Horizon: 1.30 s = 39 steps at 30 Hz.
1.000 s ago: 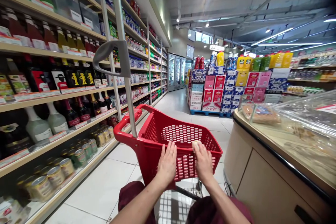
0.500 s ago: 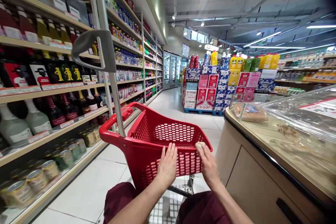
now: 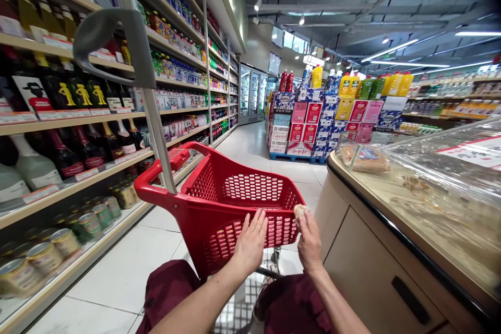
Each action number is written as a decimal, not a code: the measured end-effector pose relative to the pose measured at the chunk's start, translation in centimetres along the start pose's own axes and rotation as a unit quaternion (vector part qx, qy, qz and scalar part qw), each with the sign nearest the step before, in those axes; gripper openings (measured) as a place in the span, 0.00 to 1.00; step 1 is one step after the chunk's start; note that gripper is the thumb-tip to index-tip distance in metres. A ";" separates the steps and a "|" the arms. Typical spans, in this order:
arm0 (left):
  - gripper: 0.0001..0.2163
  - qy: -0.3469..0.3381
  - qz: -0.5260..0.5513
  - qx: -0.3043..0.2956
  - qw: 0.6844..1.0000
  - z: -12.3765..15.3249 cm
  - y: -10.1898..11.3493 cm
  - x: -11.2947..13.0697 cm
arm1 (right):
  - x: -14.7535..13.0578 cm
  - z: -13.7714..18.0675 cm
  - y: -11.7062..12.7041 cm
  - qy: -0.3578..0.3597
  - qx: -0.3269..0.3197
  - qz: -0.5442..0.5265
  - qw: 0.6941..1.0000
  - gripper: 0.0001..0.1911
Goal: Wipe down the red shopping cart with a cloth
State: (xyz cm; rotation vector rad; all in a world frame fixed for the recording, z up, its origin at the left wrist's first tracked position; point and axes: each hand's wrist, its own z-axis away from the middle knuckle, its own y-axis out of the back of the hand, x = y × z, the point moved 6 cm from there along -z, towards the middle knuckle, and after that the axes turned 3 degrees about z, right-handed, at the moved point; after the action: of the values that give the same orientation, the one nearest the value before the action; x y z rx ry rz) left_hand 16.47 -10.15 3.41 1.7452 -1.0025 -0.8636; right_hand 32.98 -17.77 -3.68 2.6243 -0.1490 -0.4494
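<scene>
A red plastic shopping cart (image 3: 195,209) with perforated walls stands sideways in front of me, a metal pole with a grey grip (image 3: 143,47) rising at its left end. My left hand (image 3: 251,240) lies against the near wall, its fingers stretched flat up to the rim. At the cart's right corner, my right hand (image 3: 310,240) has its fingers closed on a small pale beige cloth-like wad (image 3: 301,212) pressed to the rim. Most of the wad is hidden behind the fingers. No goods show in the visible part of the basket.
Shelves of bottles and cans (image 3: 90,219) line the left side. A wooden counter (image 3: 376,240) with clear covers over packaged food stands close on the right. Ahead rises a stack of drink cartons (image 3: 305,125) on a blue pallet, with glass-door fridges (image 3: 252,88) beyond.
My right hand has shifted slightly along the corner with the wad, more of which now shows. My left hand stays on the wall. The view has turned a little, so the cart sits further left.
</scene>
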 end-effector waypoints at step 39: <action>0.31 0.063 -0.044 0.019 0.997 6.8 0.4 -4.2 | -11.6 0.2 -2.6 0.159 -0.083 -0.099 0.979 0.34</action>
State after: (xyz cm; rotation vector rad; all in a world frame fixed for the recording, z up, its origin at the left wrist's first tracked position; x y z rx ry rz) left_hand 8.67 -8.91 2.06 1.8633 -0.8687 -0.7833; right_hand 22.11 -13.43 -1.75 2.5142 0.2456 -0.0961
